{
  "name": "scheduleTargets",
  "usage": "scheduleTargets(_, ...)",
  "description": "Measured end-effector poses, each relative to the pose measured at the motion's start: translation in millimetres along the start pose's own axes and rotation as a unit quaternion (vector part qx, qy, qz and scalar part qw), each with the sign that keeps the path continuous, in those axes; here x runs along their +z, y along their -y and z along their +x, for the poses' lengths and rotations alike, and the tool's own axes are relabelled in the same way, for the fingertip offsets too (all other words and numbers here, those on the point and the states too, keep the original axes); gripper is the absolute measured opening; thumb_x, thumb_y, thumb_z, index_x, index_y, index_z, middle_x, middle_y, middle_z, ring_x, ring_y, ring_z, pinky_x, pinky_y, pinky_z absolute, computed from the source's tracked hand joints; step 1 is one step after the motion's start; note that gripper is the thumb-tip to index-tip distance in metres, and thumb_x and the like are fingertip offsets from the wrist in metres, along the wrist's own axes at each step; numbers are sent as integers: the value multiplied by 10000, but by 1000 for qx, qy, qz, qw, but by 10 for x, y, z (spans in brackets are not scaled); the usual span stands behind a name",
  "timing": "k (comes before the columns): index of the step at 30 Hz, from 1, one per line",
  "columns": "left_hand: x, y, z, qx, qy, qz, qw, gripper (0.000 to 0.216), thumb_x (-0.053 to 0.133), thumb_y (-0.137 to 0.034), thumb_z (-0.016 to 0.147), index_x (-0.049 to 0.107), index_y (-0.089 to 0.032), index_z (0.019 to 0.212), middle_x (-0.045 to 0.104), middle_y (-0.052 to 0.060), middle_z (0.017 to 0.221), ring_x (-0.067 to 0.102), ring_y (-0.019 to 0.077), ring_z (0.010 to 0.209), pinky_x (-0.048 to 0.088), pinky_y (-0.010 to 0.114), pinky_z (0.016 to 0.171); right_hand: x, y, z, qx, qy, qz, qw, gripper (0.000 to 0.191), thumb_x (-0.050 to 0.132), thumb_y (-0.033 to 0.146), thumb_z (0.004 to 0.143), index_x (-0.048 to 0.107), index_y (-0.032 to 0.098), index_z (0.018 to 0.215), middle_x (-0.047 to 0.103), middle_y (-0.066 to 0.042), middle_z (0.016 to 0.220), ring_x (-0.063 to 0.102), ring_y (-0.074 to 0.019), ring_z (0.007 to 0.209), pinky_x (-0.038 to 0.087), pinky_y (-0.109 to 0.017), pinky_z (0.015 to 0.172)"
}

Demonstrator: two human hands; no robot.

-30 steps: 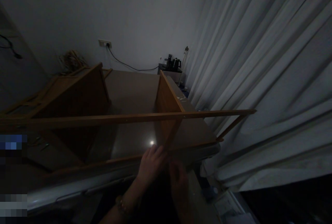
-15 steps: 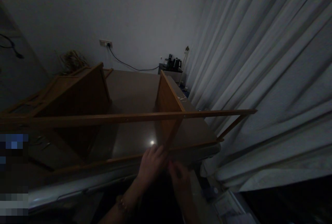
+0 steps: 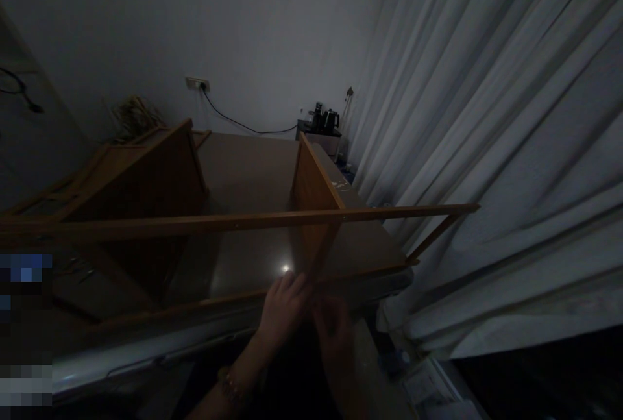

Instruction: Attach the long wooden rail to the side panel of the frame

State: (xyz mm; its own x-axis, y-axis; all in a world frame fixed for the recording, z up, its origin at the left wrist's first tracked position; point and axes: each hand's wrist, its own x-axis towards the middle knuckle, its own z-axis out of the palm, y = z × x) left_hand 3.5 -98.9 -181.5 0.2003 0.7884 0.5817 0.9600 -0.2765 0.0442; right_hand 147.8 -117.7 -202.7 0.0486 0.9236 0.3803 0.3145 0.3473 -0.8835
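Note:
A wooden shelf unit (image 3: pixel 272 217) lies on its side on a glossy table (image 3: pixel 248 167). My left hand (image 3: pixel 285 306), with a beaded bracelet at the wrist, is closed on the unit's near lower rail, close to where a shelf panel (image 3: pixel 316 180) meets it. Just right of it, my right hand (image 3: pixel 335 326) is closed in a pinch at the same joint. Whatever lies between its fingertips is too dark to make out. A larger shelf panel (image 3: pixel 146 193) stands upright further left in the unit.
White curtains (image 3: pixel 467 115) hang along the right side. At the back, a black kettle (image 3: pixel 331 120) stands on a small cabinet, its cord (image 3: pixel 233 123) running to a wall socket (image 3: pixel 197 84). Metal pieces (image 3: pixel 80 271) lie at the left. A bundle of strips (image 3: pixel 136 115) sits behind the unit.
My right hand has shifted and turned slightly at the joint, its fingers drawing in a little to the left. My left hand keeps its place on the rail.

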Motion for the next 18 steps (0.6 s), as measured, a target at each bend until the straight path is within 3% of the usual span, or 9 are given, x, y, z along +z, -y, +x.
scheduleTargets(3,14,-2,-6,1,-6,0,1000,169,720,-242,803,698,-280,966,689,1,1045,554,237,963,427,338,750,-63,-28,27,-70,12,-36,997,182,608,399,896,703,253,948,727,-43,929,686,-185,861,559,-300,770)
scheduleTargets(6,38,-2,-18,-6,-7,-5,1000,155,705,-259,819,697,-284,972,687,3,1056,553,235,971,429,340,758,-95,-43,53,-129,32,-69,989,219,545,377,942,734,274,899,730,-35,885,691,-179,852,568,-294,773)
scheduleTargets(14,14,-3,-16,-1,-21,-2,1000,200,723,-212,790,700,-276,978,693,7,1047,553,236,976,437,340,773,-304,-33,144,-229,115,-151,955,276,549,247,931,669,284,1177,731,-39,1059,684,-182,985,567,-323,861)
scheduleTargets(18,-25,-12,-2,-1,-14,0,1000,231,742,-219,772,697,-274,992,693,4,1044,552,239,964,440,339,759,-361,-77,171,-260,122,-175,942,310,570,254,932,647,308,1227,743,-34,1061,702,-185,945,567,-337,839)
